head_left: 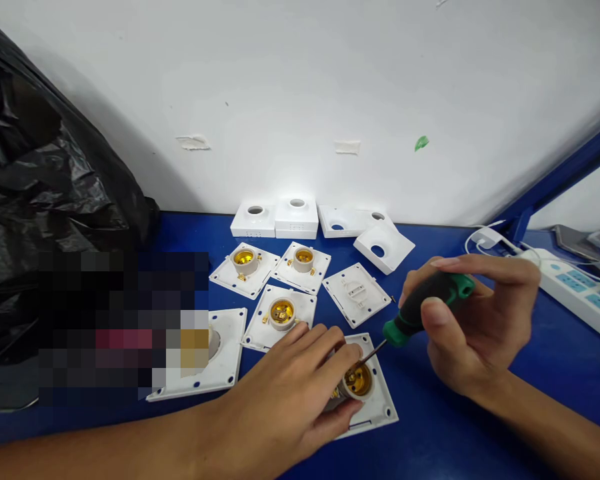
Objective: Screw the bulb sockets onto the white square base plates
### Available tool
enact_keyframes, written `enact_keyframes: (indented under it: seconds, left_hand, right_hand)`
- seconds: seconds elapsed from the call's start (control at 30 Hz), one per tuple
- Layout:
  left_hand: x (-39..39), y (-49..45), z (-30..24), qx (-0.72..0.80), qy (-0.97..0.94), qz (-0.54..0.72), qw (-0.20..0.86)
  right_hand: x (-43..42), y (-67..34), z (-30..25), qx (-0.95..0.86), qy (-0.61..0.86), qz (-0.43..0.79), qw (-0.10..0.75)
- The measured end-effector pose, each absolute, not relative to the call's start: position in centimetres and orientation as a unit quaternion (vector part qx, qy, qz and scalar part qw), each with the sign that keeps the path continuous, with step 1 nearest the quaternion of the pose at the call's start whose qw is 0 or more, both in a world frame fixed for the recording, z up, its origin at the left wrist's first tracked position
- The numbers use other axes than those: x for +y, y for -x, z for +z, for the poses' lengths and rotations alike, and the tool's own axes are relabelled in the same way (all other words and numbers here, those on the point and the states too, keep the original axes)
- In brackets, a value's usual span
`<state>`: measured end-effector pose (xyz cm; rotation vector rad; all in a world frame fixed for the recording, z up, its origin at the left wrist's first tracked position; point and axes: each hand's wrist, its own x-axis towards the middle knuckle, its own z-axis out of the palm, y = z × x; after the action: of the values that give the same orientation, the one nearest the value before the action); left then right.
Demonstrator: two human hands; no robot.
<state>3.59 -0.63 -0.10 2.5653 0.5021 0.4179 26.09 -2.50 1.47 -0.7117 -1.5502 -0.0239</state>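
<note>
Head view: left fingers partly hide the socket beneath the screwdriver.

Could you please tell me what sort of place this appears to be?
Probably a workspace for small electrical assembly: a screwdriver is in the right hand, with lamp sockets and white covers set out on the blue table.

Socketed lampholder bases: 5, one partly pixelated, lower left of frame | flat base plate: 1, right of centre | lampholder covers: 5, centre to right of centre | green-and-black screwdriver: 1 | left hand plus right hand: 2 | power strip: 1, right edge | black plastic bag: 1, upper left
</note>
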Motion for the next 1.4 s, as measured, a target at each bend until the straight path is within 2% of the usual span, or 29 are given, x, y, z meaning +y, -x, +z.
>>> enact_keyframes:
  seconds: [1.0,1.23,1.4]
  left_hand:
    - [-0.5,-3.6,0.5,0.169,-0.943,0.143,0.248]
    - [-0.7,-3.7,0.5,0.177,-0.945,0.136,0.238]
    - [-0.6,-3.7,0.3,0.160,-0.950,0.126,0.238]
  right_hand:
    - [-3.1,-26.7,0.5,-0.686,0.349,0.004,0.639]
    - [-3.3,-26.7,1.1,-0.720,0.314,-0.023,0.618]
    - [-3.3,-26.6,1.5,-0.737,0.295,0.007,0.608]
